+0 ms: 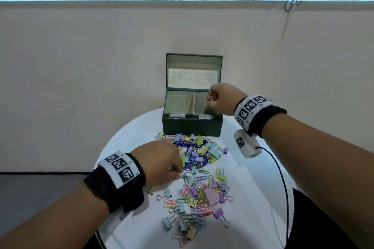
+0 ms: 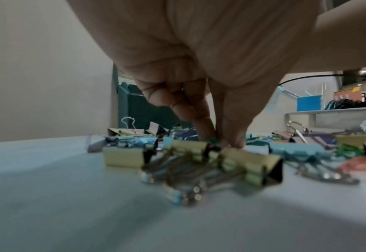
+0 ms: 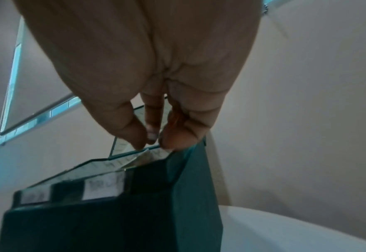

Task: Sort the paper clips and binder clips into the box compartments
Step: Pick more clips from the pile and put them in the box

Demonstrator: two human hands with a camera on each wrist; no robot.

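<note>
Paper clips (image 1: 199,198) and binder clips lie heaped on the bench (image 1: 249,188) below the green box (image 1: 192,125), where the right hand (image 1: 219,98) pinches a small pink clip (image 1: 211,98) directly above the right compartment while the left hand (image 1: 159,159) pinches at a clip in the pile.

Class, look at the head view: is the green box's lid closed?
No, the lid of the box stands open, showing both compartments.

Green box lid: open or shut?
Open. The lid stands upright behind the box, showing both compartments and the divider.
</note>
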